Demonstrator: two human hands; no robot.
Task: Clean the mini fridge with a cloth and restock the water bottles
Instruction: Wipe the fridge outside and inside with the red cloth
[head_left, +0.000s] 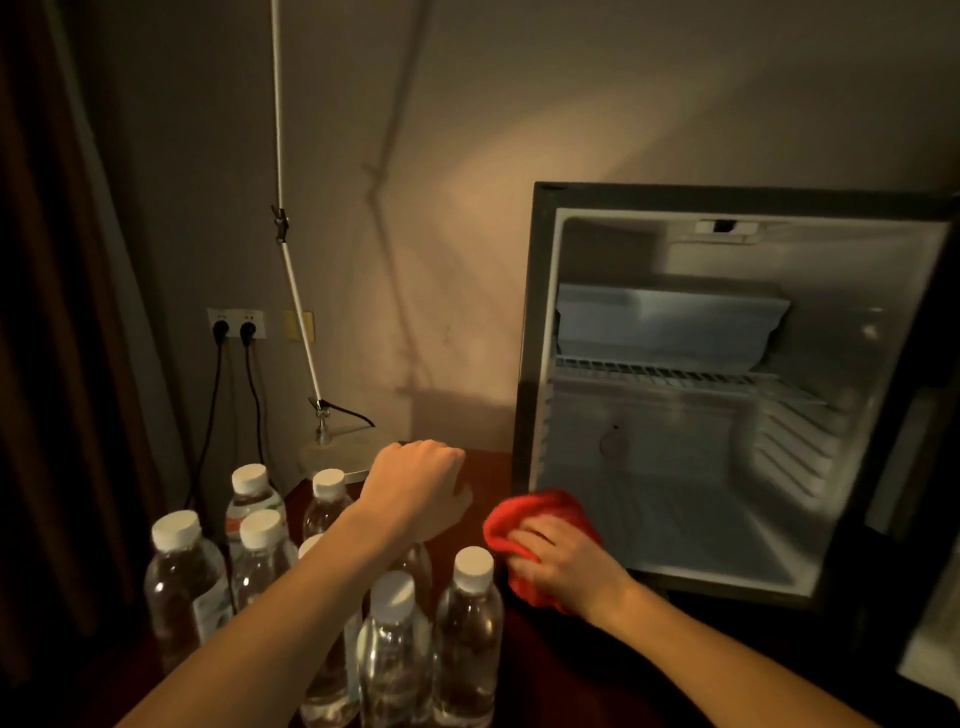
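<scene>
the mini fridge (727, 395) sits on the right side of a dark wooden table (488, 467), right up against the wall. its door is swung open to the right, so you can look straight inside. the inside is white, with a wire shelf (685, 376) across the middle and a small freezer box (670, 322) above it. nothing stands on the shelf or on the fridge floor.

the right hand (566, 564) is just in front of the fridge's bottom left corner. its fingers are curled tight round a bunched-up red cloth (540, 525). the cloth is close to the fridge, but i cannot tell if it touches it.

the left hand (421, 486) reaches out over the table, palm down, with its fingers bent a little. it holds nothing.

the water bottles (467, 634) stand together on the left part of the table, under the left arm. they are clear with white caps, and all are upright.

behind them stands a desk lamp (343, 457) with a round base and a thin white arm going up. two black plugs sit in a wall socket (236, 325) to the left of it. a dark curtain (57, 364) hangs on the far left.
</scene>
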